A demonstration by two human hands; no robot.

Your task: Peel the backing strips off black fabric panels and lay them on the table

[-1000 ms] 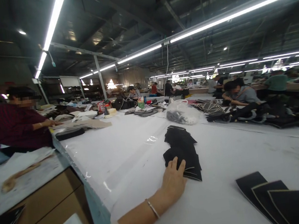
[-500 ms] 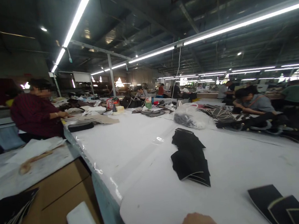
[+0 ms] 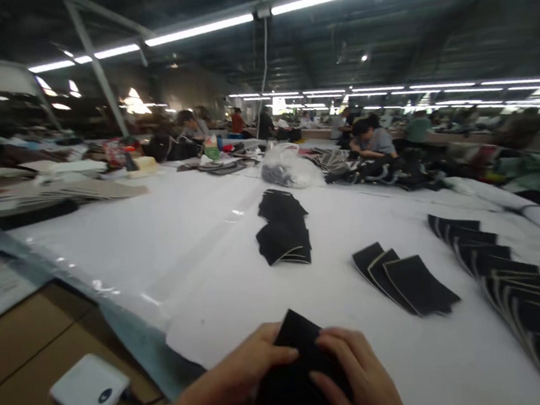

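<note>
A black piece [image 3: 303, 381] is held between both hands at the near edge of the white table [image 3: 213, 300]. My left hand [image 3: 256, 360] grips its left side, thumb on top. My right hand [image 3: 355, 375] has its fingers closed over the right side. Beyond them lies a pile of black pieces [image 3: 282, 227] with pale edges. To the right are a few fanned black pieces [image 3: 418, 283], and farther right a long overlapping row of black pieces [image 3: 528, 290].
A white device [image 3: 90, 389] with a cable rests on brown cardboard [image 3: 27, 340] at the lower left. A clear plastic bag [image 3: 290, 164] stands beyond the black pile. Flat grey pieces [image 3: 83, 191] lie at the far left. A person [image 3: 372, 139] works across the table.
The view has turned right and down. Both hands now show, holding a black piece; earlier only one hand was partly visible. The long row at right has come into view.
</note>
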